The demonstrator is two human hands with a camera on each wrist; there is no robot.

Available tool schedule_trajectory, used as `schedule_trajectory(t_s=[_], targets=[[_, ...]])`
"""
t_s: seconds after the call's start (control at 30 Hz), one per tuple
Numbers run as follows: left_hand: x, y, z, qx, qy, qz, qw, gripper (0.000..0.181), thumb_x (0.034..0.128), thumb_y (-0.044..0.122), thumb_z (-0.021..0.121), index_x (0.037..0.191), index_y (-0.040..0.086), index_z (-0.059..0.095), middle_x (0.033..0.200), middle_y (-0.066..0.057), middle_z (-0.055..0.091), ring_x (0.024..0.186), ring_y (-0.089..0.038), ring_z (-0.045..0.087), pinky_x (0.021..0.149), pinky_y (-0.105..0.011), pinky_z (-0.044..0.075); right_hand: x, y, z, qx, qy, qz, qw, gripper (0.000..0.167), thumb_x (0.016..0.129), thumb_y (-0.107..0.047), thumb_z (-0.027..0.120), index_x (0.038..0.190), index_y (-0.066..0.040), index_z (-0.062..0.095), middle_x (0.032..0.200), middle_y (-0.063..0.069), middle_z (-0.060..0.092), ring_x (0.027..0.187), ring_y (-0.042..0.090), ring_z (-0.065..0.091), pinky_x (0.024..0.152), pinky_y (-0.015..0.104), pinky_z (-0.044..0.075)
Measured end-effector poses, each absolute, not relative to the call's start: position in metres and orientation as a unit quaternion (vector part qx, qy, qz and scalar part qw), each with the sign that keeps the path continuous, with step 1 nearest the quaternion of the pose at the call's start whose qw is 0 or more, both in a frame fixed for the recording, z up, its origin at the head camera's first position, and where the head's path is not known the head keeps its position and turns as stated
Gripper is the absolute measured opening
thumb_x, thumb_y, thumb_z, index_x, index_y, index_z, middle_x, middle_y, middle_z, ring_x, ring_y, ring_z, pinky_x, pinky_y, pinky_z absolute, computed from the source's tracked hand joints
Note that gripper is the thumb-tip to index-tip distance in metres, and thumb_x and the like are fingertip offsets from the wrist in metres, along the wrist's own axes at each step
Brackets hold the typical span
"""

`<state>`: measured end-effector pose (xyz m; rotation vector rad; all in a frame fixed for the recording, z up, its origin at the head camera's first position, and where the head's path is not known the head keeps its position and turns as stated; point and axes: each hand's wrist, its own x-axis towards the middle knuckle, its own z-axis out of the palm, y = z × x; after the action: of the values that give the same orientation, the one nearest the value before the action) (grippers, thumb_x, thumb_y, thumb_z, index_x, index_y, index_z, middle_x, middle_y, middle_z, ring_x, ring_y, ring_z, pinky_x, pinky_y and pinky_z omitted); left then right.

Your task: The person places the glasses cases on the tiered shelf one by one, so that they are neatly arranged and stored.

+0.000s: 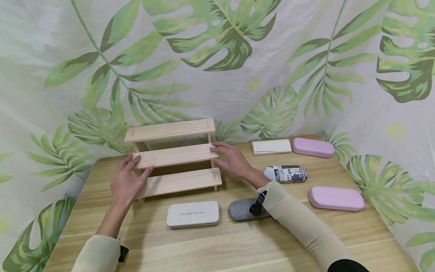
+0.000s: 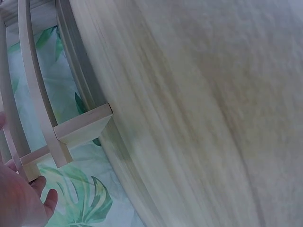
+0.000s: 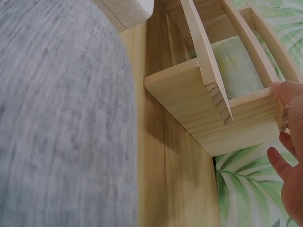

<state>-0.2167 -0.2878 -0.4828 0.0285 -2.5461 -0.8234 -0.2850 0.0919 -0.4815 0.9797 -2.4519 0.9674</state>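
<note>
A three-tier wooden step rack (image 1: 175, 155) stands at the back left of the table. In the head view my left hand (image 1: 126, 182) grips the left end of its middle board, thumb at the front edge and fingers at the side. My right hand (image 1: 234, 160) holds the same board's right end between fingers and thumb. From the left wrist, the left hand (image 2: 21, 201) shows at the rack's end, partly cut off by the frame. The right wrist view has the right hand (image 3: 294, 151) at a board's end, with the rack's side panel (image 3: 189, 104) beneath.
In front of the rack lie a white glasses case (image 1: 192, 215) and a grey case (image 1: 240, 210), the latter partly under my right wrist. Further right are a patterned case (image 1: 285, 174), a cream case (image 1: 271, 147) and two pink cases (image 1: 312, 147). A leaf-print cloth (image 1: 217, 75) hangs behind.
</note>
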Motion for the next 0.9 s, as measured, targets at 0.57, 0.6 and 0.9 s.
schedule_trajectory(t_s=[0.57,0.6,0.9], targets=[[-0.218,-0.264,-0.481,-0.012,-0.924,-0.295,0.242,0.062,0.0883,0.037,0.086,0.138,0.004,0.069,0.151,-0.022,0.058,0.135,-0.046,0.057,0.09,-0.063,0.054,-0.283,0.118,-0.479,0.354,-0.855,0.332,0.181,0.038,0.094,-0.019,0.083,0.127,-0.002,0.074,0.143,0.017,0.066,0.129,0.031,0.066,0.113,0.042,0.051],[-0.218,-0.263,-0.481,-0.016,-0.924,-0.295,0.243,0.062,0.0883,0.036,0.086,0.138,0.004,0.069,0.15,-0.023,0.058,0.135,-0.046,0.057,0.092,-0.064,0.053,-0.283,0.12,-0.479,0.354,-0.855,0.332,0.182,0.038,0.094,-0.019,0.083,0.127,-0.002,0.074,0.143,0.017,0.066,0.129,0.031,0.066,0.113,0.042,0.051],[-0.222,-0.249,-0.479,-0.042,-0.926,-0.293,0.236,0.061,0.0894,0.032,0.086,0.139,0.001,0.068,0.148,-0.026,0.058,0.135,-0.047,0.056,0.098,-0.065,0.052,-0.282,0.139,-0.48,0.349,-0.854,0.335,0.189,0.036,0.094,-0.018,0.083,0.126,-0.002,0.075,0.144,0.017,0.065,0.13,0.033,0.065,0.112,0.047,0.051]])
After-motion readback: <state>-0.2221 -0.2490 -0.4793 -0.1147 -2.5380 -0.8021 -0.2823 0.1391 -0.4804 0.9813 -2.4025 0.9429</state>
